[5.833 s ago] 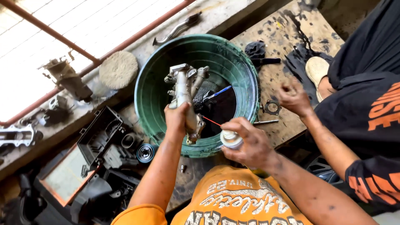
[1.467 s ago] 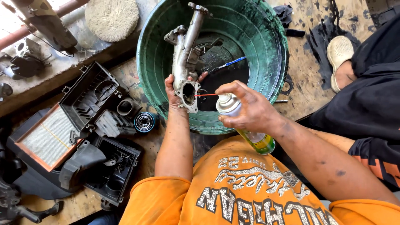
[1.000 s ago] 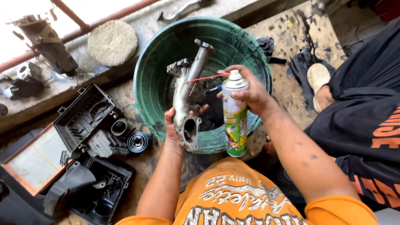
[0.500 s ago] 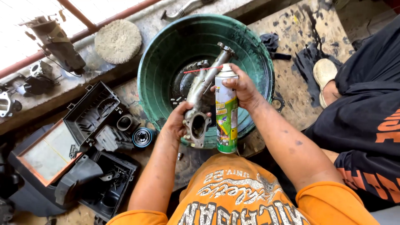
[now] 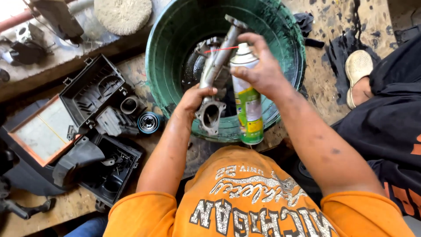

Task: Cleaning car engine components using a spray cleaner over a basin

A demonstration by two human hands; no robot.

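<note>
Over the green basin, head view only:

1. A grey cast-metal part [image 5: 213, 83] is held above the green basin [image 5: 289, 52], apparently so that runoff drops inside rather than onto the work surface; dark liquid is seen pooled at the basin bottom.
2. The left hand [image 5: 191, 98] is closed around the lower end of the metal part, just above its round flanged opening [image 5: 210, 116]. Grip is firm, fingers wrapped, thumb on top.
3. The right hand [image 5: 262, 70] is closed around the top of a spray can [image 5: 247, 101], forefinger laid over the nozzle. Whether the nozzle is pressed cannot be told.
4. A thin red straw [image 5: 220, 49] is fitted to the nozzle and runs left to the upper body of the part, presumably to put the spray at one spot.
5. Part orientation: long axis tilted, running from lower left near the chest to upper right over the basin centre. The flanged opening faces down and toward the person; the narrow end points away, up and right.
6. Spray can is held roughly upright, base toward the person, just beside the part.
7. Left of the basin: a black plastic air-box housing [image 5: 90, 90] and a flat filter panel [image 5: 41, 134] lie well apart from the hands. Another person's shoe [image 5: 357, 70] is seen at right.
</note>
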